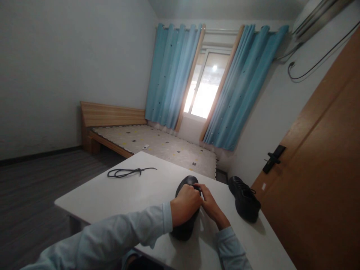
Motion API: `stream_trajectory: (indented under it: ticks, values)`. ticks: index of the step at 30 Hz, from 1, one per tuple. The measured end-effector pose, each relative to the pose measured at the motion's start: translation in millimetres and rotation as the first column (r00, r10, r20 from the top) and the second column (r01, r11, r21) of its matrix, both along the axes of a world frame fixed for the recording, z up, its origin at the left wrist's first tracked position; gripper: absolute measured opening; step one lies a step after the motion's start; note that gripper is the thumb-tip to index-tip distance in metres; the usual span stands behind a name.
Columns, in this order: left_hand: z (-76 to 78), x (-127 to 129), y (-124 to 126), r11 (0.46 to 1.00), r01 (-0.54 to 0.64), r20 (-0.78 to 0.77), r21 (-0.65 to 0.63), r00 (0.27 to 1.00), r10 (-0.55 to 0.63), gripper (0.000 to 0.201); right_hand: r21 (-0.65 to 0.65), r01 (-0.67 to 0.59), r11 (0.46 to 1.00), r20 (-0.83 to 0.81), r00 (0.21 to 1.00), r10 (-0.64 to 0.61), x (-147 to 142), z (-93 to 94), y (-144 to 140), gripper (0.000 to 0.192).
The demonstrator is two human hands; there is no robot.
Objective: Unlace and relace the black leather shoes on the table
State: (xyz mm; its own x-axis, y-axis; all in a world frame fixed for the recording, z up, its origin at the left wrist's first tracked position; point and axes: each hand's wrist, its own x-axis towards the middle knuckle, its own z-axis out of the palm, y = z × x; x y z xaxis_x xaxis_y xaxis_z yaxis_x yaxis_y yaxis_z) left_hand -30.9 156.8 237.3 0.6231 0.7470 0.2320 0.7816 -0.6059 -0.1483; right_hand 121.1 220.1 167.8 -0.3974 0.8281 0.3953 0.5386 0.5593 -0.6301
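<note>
A black shoe (184,230) rests on the white table in front of me, its toe end pointing away. My left hand (185,205) is closed over the middle of this shoe, its fingers curled down and mostly hidden. My right hand (210,204) comes from the right side, with thumb and fingers pressed together at the shoe's opening, close to the left fingertips. Whether a lace lies between the fingers cannot be made out. Toward the table's far left lies a loose black shoelace (123,173), looped up with one end stretched out.
The second black shoe (244,198), with a lace in it, stands near the right edge of the white table (95,202). Behind the table is a bed (168,144) with a small white remote (145,147) on it. A brown door (317,180) borders the right side.
</note>
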Motion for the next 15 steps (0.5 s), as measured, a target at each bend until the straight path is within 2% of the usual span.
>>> stream_trajectory:
  ticks: [6, 11, 15]
  values:
    - [2.5, -7.5, -5.0, 0.991, -0.003, 0.025, 0.136, 1.000, 0.000, 0.017, -0.018, -0.007, 1.000, -0.003, 1.000, 0.007, 0.0, -0.3, 0.7, 0.037]
    - [0.7, -19.7, -7.0, 0.987, 0.033, 0.039, 0.159, 0.998, -0.039, 0.016, -0.055, -0.002, 0.998, -0.037, 0.999, 0.000, 1.3, -1.1, 1.5, 0.037]
    - [3.8, -25.1, -12.3, 0.972, 0.059, 0.050, 0.227, 0.996, -0.073, 0.017, -0.088, -0.010, 0.996, -0.102, 0.995, 0.001, 2.2, -6.9, 4.8, 0.037]
